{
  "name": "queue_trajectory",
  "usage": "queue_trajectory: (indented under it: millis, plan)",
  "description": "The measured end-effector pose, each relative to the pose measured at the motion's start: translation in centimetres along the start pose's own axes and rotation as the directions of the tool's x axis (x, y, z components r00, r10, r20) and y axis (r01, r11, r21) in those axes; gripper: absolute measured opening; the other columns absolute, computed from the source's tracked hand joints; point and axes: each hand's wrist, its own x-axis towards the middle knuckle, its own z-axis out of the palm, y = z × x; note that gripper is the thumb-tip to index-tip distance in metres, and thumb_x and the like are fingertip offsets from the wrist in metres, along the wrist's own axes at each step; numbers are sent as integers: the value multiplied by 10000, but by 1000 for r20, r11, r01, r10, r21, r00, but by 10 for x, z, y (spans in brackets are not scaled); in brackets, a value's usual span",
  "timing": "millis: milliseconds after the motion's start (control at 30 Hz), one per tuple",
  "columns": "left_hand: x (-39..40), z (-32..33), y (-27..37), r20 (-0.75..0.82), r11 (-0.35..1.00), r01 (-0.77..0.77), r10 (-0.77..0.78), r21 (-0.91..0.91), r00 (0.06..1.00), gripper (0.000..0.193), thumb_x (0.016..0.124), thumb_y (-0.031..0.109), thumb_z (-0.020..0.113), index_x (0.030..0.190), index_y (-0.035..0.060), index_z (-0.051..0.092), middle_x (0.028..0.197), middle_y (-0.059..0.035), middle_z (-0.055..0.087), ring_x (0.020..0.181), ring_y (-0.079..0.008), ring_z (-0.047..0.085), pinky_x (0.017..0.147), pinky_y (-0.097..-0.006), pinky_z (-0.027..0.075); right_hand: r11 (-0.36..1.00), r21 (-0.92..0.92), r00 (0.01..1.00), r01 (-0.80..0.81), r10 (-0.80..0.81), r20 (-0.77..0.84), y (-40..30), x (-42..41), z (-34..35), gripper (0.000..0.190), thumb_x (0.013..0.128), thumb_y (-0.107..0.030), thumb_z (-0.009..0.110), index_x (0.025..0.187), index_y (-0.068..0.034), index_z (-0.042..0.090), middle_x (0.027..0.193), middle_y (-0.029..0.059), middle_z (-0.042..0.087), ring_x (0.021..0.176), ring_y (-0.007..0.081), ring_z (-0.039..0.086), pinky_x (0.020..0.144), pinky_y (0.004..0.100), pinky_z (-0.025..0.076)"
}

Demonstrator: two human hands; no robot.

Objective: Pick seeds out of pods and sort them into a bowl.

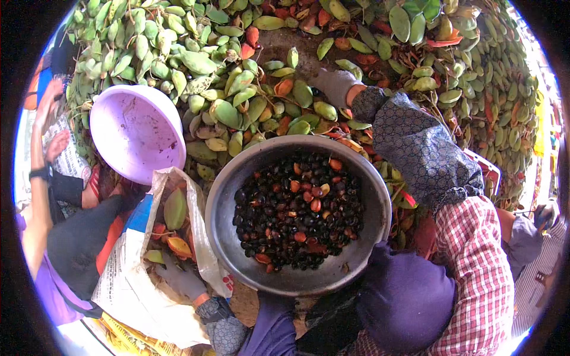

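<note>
A metal basin (pixel 220 222) of dark, shiny round seeds with some reddish ones sits before me. My left hand (pixel 180 276), in a grey glove, is inside the mouth of a white woven sack (pixel 129 276), beside a split orange husk (pixel 179 247) and a green pod (pixel 175 209); whether it grips anything is unclear. Beyond the basin, my right hand (pixel 334 86), also gloved, reaches down among green pods and red husks at the pile's edge. Its fingertips are blurred, so its grip cannot be told. A patterned sleeve cover (pixel 414 147) wraps the right forearm.
A lilac plastic basin (pixel 133 129) tilts against the heap of green pods (pixel 196 62). More pods rise at the right (pixel 481 98), near a red-and-white container edge (pixel 487 167). Another person's bare arm (pixel 40 178) is at the left; another person's gloved hand (pixel 545 213) is at the far right.
</note>
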Motion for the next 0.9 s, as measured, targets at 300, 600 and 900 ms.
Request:
queue_trajectory:
  millis: [300,600,900]
  plan:
    - [-1,-11,35,14,992,59,-61,116,998,680,795,26,674,1440,115,476,1418,-237,392,1273,-393,468,1019,-429,454,974,209,978,-89,125,-167,13,4,23,419,847,-87,585,1264,-122,598,1183,173,598,944,370,654,810,446,537]
    - [-1,-15,37,-19,953,183,-193,-242,981,689,798,-8,634,1454,118,467,1427,-234,395,1283,-368,475,1029,-381,452,147,981,980,125,138,-145,-29,-93,-55,395,990,-392,597,1122,-31,687,939,24,672,772,110,659,675,250,562]
    - [0,1,18,-26,988,9,-5,155,1000,692,783,-21,648,1441,115,482,1420,-233,405,1267,-382,485,1014,-398,464,989,148,995,-2,17,-100,5,-8,-22,454,843,-20,549,1286,-97,613,1138,169,672,1005,329,668,860,404,541]
